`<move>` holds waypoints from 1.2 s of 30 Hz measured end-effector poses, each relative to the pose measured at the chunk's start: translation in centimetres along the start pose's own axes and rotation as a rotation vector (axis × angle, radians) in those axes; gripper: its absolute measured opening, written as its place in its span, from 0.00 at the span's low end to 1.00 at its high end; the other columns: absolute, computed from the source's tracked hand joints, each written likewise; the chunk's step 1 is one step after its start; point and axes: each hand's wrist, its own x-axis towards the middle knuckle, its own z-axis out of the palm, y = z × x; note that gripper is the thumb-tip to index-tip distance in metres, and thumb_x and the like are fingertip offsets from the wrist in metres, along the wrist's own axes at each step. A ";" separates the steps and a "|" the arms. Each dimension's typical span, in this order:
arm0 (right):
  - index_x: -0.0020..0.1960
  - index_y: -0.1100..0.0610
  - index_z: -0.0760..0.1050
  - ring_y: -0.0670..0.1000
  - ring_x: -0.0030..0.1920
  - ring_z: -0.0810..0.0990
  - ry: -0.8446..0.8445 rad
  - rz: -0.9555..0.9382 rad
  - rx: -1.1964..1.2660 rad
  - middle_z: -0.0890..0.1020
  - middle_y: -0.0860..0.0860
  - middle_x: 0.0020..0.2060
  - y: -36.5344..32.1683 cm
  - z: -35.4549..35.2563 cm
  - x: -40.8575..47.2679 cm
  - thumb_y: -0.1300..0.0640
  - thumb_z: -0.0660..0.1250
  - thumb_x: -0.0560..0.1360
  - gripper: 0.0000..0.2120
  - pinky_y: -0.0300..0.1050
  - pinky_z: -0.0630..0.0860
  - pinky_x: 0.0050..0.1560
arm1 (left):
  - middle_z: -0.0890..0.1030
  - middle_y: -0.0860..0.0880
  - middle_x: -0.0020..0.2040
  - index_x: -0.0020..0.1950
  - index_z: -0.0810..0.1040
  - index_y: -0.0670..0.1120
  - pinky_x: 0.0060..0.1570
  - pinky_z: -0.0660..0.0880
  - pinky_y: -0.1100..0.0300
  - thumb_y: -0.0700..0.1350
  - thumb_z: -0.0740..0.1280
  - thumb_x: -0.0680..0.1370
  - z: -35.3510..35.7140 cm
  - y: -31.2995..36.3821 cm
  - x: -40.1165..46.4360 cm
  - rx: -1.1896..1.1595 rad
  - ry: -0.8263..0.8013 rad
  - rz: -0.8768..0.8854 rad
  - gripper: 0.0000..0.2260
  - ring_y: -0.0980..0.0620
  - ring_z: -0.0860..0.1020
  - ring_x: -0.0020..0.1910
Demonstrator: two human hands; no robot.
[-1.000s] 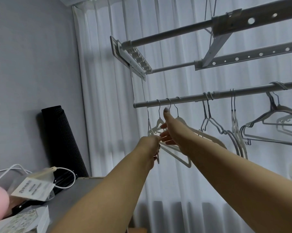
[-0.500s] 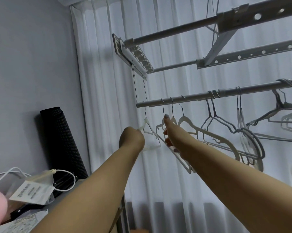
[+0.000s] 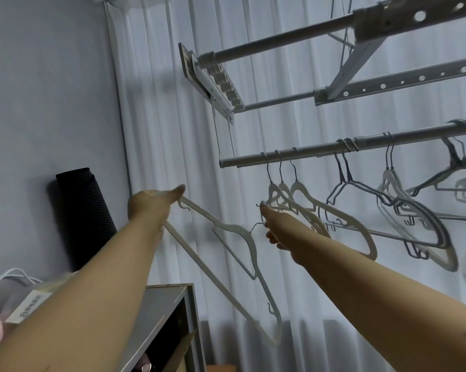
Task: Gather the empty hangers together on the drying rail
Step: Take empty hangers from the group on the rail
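A white hanger [image 3: 234,253] is off the rail and hangs tilted, its long bar slanting down to the right. My left hand [image 3: 151,205] grips its upper left shoulder end. My right hand [image 3: 273,226] touches its metal hook, and the fingers seem to pinch it. The lower drying rail [image 3: 312,153] runs above, from the middle to the right edge. Three white hangers [image 3: 304,196] hang near its left end, just beyond my right hand. Grey hangers [image 3: 387,202] and several more hang further right.
Two higher rack bars [image 3: 280,49] cross overhead. White curtains [image 3: 159,116] fill the background. A black rolled mat [image 3: 84,210] stands against the left wall. A grey cabinet [image 3: 162,304] sits below my left arm, with a white cable [image 3: 9,275] and a labelled bag [image 3: 33,304] on top.
My left hand has swung out to the left, taking one white hanger off the rail. The hanger now hangs tilted between both hands. My right hand dropped to its hook.
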 end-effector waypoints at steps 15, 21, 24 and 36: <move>0.47 0.63 0.74 0.58 0.29 0.83 -0.060 -0.128 0.137 0.82 0.61 0.33 0.6 -0.7 -0.7 0.55 0.60 0.80 0.12 0.45 0.80 0.29 | 0.73 0.46 0.40 0.58 0.74 0.40 0.31 0.75 0.56 0.52 0.63 0.80 -1.0 -0.6 2.3 -0.389 0.032 -0.299 0.16 0.54 0.73 0.32; 0.51 0.63 0.69 0.59 0.29 0.79 -0.097 0.030 0.160 0.78 0.62 0.36 -1.8 0.7 -1.1 0.59 0.56 0.81 0.08 0.47 0.79 0.26 | 0.75 0.40 0.53 0.69 0.67 0.46 0.52 0.79 0.47 0.46 0.61 0.81 2.5 -1.6 -2.4 -0.002 -0.272 -0.448 0.16 0.42 0.78 0.51; 0.52 0.64 0.70 0.57 0.31 0.77 -0.133 0.088 0.295 0.74 0.61 0.37 -3.8 1.2 -1.1 0.66 0.53 0.80 0.07 0.46 0.78 0.27 | 0.68 0.40 0.71 0.74 0.62 0.43 0.59 0.76 0.45 0.48 0.61 0.81 4.1 -2.0 -4.2 0.131 -0.343 -0.398 0.23 0.41 0.72 0.65; 0.58 0.65 0.71 0.53 0.43 0.79 -0.088 0.064 0.266 0.73 0.57 0.36 -8.1 2.1 2.4 0.64 0.62 0.77 0.11 0.43 0.80 0.50 | 0.79 0.43 0.56 0.60 0.76 0.43 0.51 0.75 0.52 0.49 0.57 0.82 6.0 -0.4 -7.7 0.034 -0.436 -0.207 0.14 0.44 0.76 0.57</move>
